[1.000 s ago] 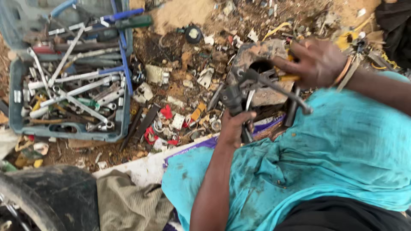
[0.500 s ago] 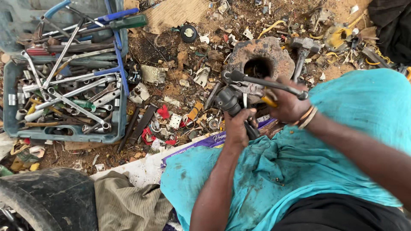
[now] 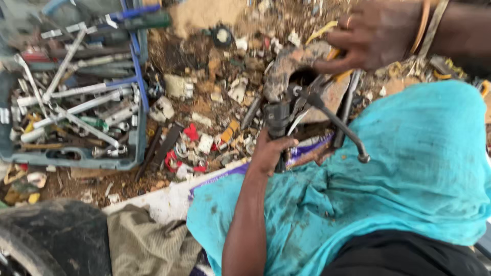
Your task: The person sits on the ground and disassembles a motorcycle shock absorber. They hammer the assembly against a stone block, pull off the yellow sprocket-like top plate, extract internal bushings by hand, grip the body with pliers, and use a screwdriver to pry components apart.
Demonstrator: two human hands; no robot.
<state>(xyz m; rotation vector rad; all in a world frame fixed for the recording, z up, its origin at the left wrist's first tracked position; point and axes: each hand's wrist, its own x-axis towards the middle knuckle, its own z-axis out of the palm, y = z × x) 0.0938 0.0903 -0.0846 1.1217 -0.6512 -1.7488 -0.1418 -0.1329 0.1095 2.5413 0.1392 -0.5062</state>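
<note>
Head view: a dark metal part [image 3: 279,120] with a long bent rod [image 3: 337,125] running from it is held upright over a knee draped in turquoise cloth [image 3: 409,174]. The left hand [image 3: 268,153] is closed around the lower stem of that part, the fingers wrapped tight and the forearm rising from the bottom of the frame. The right hand [image 3: 376,33] is seen at the top right, well apart from the left, with its fingers curled over a yellow-handled tool [image 3: 335,53] just above the part; whether the tool is fully gripped cannot be told through the blur. A bracelet [image 3: 424,25] is worn on the right wrist. A rusty round casting [image 3: 289,64] with a dark hole lies on the ground directly behind the part. The earth around it is strewn with small scraps, bolts and red bits. To the left, a blue plastic crate [image 3: 138,97] filled with spanners and wrenches is set on the ground. A black tyre [image 3: 51,240] and a grey cloth [image 3: 143,245] are seen at the lower left.
</note>
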